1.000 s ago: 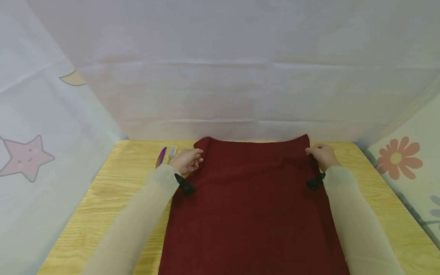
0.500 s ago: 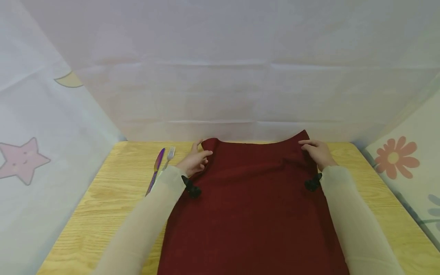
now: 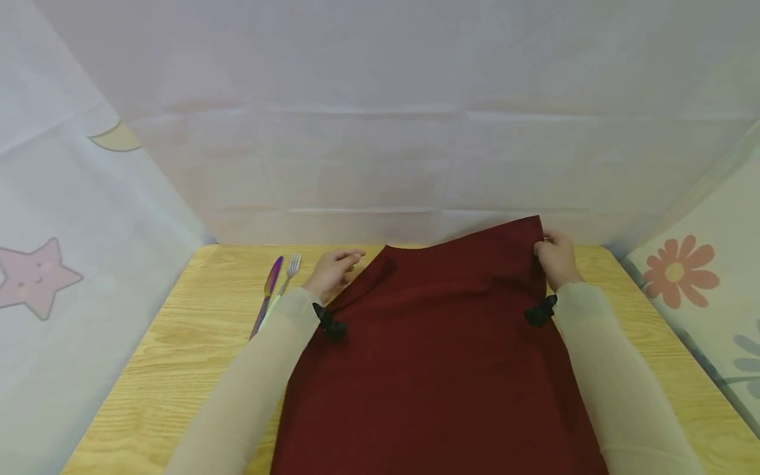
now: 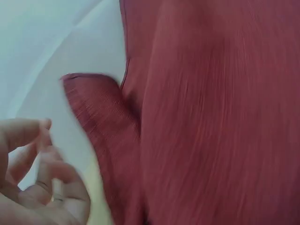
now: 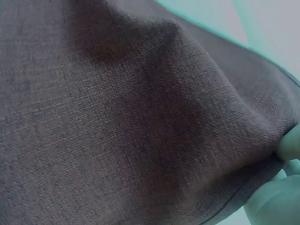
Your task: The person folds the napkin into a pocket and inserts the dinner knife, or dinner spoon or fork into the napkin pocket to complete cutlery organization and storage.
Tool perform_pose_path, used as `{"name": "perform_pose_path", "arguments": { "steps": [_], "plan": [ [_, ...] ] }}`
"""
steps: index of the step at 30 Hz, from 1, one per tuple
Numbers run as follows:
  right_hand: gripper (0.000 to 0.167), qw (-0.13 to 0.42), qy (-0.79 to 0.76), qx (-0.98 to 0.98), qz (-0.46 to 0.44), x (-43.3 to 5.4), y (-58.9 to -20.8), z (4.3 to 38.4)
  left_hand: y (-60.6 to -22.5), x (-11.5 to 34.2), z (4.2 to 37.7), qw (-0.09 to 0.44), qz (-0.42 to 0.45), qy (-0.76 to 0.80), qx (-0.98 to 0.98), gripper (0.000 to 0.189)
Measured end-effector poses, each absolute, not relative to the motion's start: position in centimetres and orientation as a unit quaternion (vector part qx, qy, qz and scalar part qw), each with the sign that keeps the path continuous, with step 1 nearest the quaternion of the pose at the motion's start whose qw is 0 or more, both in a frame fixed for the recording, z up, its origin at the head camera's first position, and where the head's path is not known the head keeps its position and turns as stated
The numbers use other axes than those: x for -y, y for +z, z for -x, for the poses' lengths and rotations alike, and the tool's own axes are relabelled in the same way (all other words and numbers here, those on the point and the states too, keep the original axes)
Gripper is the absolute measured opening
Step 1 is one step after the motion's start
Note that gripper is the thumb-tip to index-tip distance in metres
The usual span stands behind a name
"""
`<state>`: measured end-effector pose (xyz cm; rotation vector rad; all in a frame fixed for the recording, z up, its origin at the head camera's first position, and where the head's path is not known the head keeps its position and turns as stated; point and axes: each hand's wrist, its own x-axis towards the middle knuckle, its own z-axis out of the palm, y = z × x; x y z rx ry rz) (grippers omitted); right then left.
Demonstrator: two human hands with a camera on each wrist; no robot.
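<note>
While a red cloth (image 3: 439,369) lies over the tabletop (image 3: 172,356) in the head view, the left wrist view shows the left hand (image 4: 35,199), loosely curled, just beside it. In the right wrist view, the right hand (image 5: 274,201) pinches its edge.

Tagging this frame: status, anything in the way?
Right hand pinches dark-red woven cloth near raised far-right corner. Left hand holds nothing. Purple-gold knife, silver fork to cloth's left.

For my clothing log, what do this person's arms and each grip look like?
The left sleeve and right sleeve are long, plain and pale cream, reaching the wrists. A small black device sits at each wrist. The left grip and right grip are ungloved. No cables show.
</note>
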<state>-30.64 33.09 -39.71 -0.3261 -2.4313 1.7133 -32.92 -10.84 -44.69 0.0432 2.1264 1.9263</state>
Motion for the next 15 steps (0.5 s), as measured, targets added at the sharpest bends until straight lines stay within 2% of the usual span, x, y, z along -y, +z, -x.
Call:
{"name": "perform_pose_path", "arguments": {
  "steps": [3,7,11,15],
  "plan": [
    [0.049,0.073,0.609,0.783,0.106,-32.8,-38.9,30.0,-44.8,11.1,32.9,0.141,-0.072,0.598,-0.786,0.043],
    [0.042,0.044,0.673,0.734,0.086,-32.0,-37.6,28.8,-45.3,10.3,32.7,0.151,-0.131,0.523,-0.828,0.053],
    [0.030,0.022,0.679,0.732,0.053,-31.4,-36.8,28.0,-45.2,8.6,32.3,0.100,-0.150,0.460,-0.869,0.051],
    [0.024,0.016,0.662,0.748,0.039,-31.5,-37.0,28.1,-44.7,7.7,32.1,0.038,-0.159,0.409,-0.898,0.036]
  ]
}}
